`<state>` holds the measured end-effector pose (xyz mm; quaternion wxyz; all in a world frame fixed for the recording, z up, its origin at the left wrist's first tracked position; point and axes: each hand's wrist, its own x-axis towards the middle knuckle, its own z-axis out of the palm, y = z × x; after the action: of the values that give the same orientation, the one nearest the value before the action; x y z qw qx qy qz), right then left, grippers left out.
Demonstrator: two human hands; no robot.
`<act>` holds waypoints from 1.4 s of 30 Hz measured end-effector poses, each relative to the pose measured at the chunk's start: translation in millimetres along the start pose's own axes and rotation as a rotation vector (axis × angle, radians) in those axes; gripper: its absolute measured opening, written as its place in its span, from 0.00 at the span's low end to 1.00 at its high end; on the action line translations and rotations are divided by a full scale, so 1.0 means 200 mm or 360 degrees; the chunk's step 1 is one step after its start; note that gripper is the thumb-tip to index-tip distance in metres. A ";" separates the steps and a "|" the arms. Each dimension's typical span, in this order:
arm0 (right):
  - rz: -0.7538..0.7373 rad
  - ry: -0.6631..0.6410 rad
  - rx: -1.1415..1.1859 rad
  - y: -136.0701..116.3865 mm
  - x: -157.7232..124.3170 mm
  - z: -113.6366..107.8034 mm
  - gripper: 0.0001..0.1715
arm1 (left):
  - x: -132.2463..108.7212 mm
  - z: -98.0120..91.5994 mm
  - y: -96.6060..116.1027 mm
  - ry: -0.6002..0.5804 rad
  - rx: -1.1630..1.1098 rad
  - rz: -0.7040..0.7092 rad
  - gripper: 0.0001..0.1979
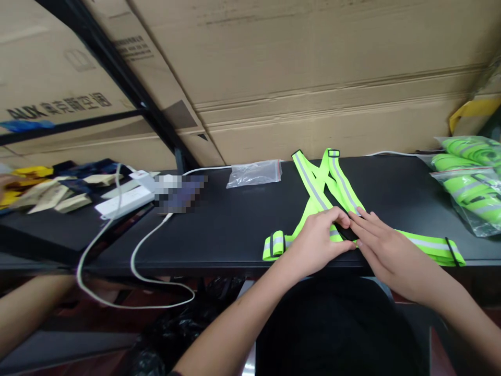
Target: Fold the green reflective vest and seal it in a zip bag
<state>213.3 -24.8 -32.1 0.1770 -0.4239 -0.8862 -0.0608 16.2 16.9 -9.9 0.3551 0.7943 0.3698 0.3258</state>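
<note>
A neon yellow-green reflective vest (309,183) with silver stripes lies flat on the black table (235,224), its straps crossing in an X. My left hand (317,237) is curled over the vest's middle, its fingertips on a black strap piece (344,232). My right hand (387,250) comes in from the right, with its fingers spread across that black piece. Both hands hide the place where the straps join. The right hand's thumb is partly hidden, so its grip is unclear.
Clear plastic bags of folded green vests (465,177) lie at the table's right end, and a flat plastic bag (254,174) lies behind the vest. At left are a white power strip (125,201), a white cable (133,271), and a pixelated object (180,193). Large cardboard boxes (274,68) stand behind.
</note>
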 end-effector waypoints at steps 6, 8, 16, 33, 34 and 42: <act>0.0071 0.0147 -0.0281 -0.08 0.06 0.04 0.26 | -0.07 -0.03 0.03 -0.0100 0.0542 0.0306 0.13; -0.0017 0.0142 -0.0303 -0.08 0.07 0.05 0.26 | -0.14 -0.06 0.05 -0.0089 0.0828 0.0326 0.15; -0.0117 0.0231 -0.0434 -0.13 0.09 0.04 0.27 | -0.43 -0.23 -0.01 0.0081 0.1424 0.0058 0.13; -0.0112 -0.0010 -0.0099 -0.16 0.11 0.10 0.50 | -0.53 -0.49 -0.19 0.0239 0.0275 0.0028 0.08; -0.0113 -0.0003 -0.0089 -0.16 0.11 0.10 0.50 | -0.52 -0.50 -0.19 0.0233 0.0231 0.0008 0.07; -0.0113 0.0017 -0.0047 -0.16 0.12 0.09 0.50 | -0.55 -0.58 -0.20 0.0185 0.0276 -0.0073 0.06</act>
<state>169.8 -23.4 -38.8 0.1731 -0.3943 -0.8988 -0.0824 -144.6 -16.2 -7.8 0.2704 0.7932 0.4346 0.3299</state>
